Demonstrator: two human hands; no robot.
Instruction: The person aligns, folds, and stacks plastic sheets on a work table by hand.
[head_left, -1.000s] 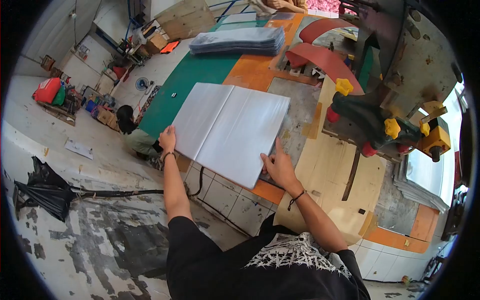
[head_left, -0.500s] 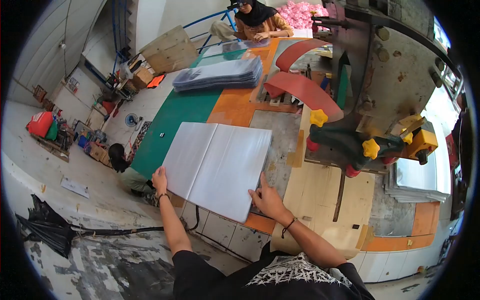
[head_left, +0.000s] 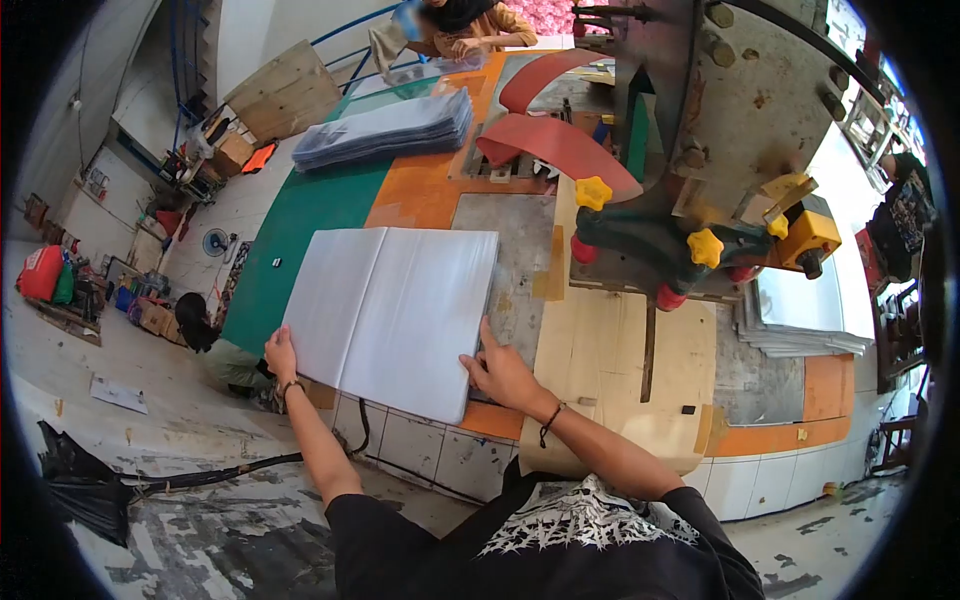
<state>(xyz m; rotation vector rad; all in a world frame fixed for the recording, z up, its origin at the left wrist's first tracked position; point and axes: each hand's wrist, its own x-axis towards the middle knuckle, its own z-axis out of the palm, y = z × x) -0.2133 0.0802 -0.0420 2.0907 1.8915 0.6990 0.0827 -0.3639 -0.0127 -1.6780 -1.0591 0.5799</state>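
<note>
The bench (head_left: 775, 440) is surfaced in patches: smooth green (head_left: 330, 205) at the left, glossy orange along the middle and near edge, and a scuffed grey plate (head_left: 520, 285). Its near side is faced with white tiles (head_left: 440, 450). Toward the right, a tan board (head_left: 590, 350) is cut by a narrow dark slot, and above it a heavy metal machine (head_left: 740, 100) is fitted with lobed yellow knobs (head_left: 593, 193). Curved, dull-red bands (head_left: 570, 145) are seen beside it.

The glossy, pale sheets (head_left: 400, 315) are laid across the green and grey areas at the near edge, with a straight crease running through them. Their left edge is met by the left hand (head_left: 281, 355), its fingers drawn together; how firmly they are held cannot be told. At the right edge the right hand (head_left: 500, 375) is partly open, index finger extended, thumb side against the sheets.

Farther off, a thick, floppy clear stack (head_left: 385, 130) is set down; another stack (head_left: 800, 310) is placed at the right. A seated person (head_left: 480, 30) is seen at the far end, and a dark-haired person (head_left: 200, 325) low at the left. The floor (head_left: 230, 520) is patched with flaking grey.
</note>
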